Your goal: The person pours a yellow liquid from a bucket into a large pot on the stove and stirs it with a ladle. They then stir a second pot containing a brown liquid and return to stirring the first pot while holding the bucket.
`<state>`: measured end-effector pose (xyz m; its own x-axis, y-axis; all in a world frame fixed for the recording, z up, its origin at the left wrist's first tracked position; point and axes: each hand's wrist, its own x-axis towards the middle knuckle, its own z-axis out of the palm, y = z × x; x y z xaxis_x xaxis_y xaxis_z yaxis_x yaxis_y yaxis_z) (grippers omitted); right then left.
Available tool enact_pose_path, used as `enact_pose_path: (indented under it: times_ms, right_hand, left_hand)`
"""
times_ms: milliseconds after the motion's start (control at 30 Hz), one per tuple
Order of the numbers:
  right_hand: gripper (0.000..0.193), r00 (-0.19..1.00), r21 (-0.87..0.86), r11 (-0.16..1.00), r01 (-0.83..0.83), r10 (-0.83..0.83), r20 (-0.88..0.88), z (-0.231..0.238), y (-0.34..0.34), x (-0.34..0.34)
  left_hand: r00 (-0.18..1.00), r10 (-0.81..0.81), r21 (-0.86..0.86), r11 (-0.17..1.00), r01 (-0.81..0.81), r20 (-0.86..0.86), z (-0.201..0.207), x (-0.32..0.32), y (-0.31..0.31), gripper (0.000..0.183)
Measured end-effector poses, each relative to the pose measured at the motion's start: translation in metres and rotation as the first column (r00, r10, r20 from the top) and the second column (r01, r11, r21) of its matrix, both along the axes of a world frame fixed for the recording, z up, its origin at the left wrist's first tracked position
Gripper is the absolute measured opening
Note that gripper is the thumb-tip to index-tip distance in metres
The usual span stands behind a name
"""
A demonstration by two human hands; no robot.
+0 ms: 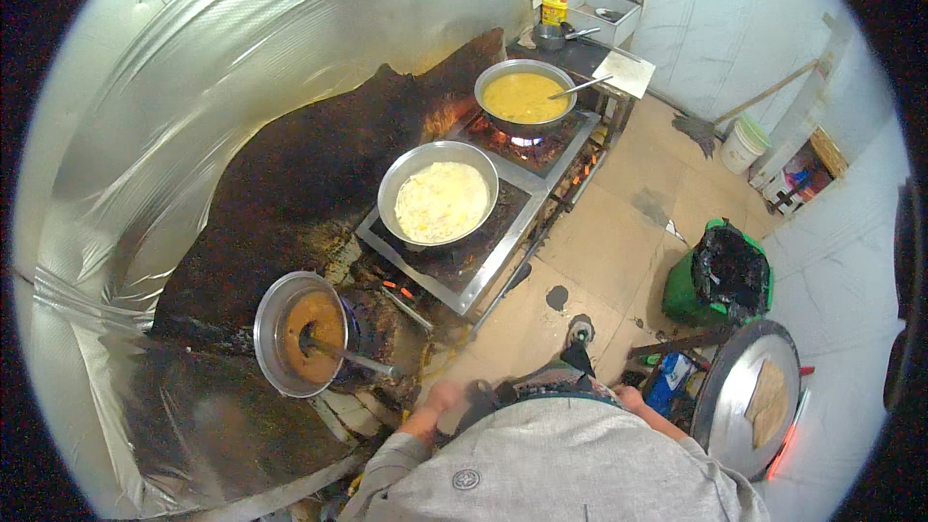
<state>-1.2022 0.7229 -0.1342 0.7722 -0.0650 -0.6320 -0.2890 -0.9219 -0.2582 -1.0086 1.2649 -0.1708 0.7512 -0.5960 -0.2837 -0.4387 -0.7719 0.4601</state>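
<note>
My left hand [446, 395] hangs beside my waist, near the stove's front edge. It looks rounded, but its fingers are too small and smeared to read. Close to my other hip is my right hand [629, 397], its fingers partly hidden by my shirt. Nearest my left hand stands a metal pot [267, 315] of brown sauce, with a ladle [365, 363] resting in it. Beyond it, a wide pan [389, 186] holds pale yellow, lumpy food. The farthest pan [480, 87] contains yellow liquid and a long-handled utensil [582, 86], over a lit flame.
A round metal griddle [727, 416] with a flatbread [769, 404] stands at right, beside a red glow. Past it are a green bin [681, 288] with a black liner, a white bucket [742, 146] and a broom [696, 132]. A sink [619, 31] and saucepan [548, 37] sit far back.
</note>
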Motion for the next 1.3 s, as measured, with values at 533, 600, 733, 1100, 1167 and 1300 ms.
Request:
enact_pose_path:
  times_ms: [533,600,733,1100,1167,1300]
  right_hand:
    - [0.035,0.987,-0.024,0.998,-0.050,0.053,0.154,0.073,-0.275,0.284]
    - [0.034,0.962,0.130,0.953,0.273,-0.272,-0.021,0.064,-0.286,0.328]
    - [0.040,0.979,0.094,0.975,-0.201,0.197,0.057,0.045,-0.307,0.415]
    - [0.032,0.983,-0.061,0.994,0.087,-0.076,0.166,0.137,-0.437,0.671]
    - [0.031,0.954,-0.005,0.996,0.089,-0.084,0.286,0.147,-0.450,0.731]
    - [0.029,0.773,-0.096,0.989,-0.116,0.151,0.617,0.149,-0.470,0.865]
  left_hand:
    - [0.496,0.632,-0.097,0.556,-0.825,-0.596,0.009,0.164,-0.274,0.034]
    - [0.195,0.639,-0.152,0.123,-0.981,-0.744,-0.008,0.184,-0.311,0.038]
    - [0.807,0.362,0.284,0.925,-0.252,-0.467,-0.002,0.241,-0.304,0.033]
    - [0.820,0.527,0.197,0.848,-0.492,-0.223,0.032,0.432,-0.402,0.029]
    - [0.520,0.644,-0.167,0.527,-0.833,-0.562,0.040,0.462,-0.437,0.029]
    - [0.420,0.782,-0.189,0.376,-0.907,-0.461,0.046,0.472,-0.500,0.030]
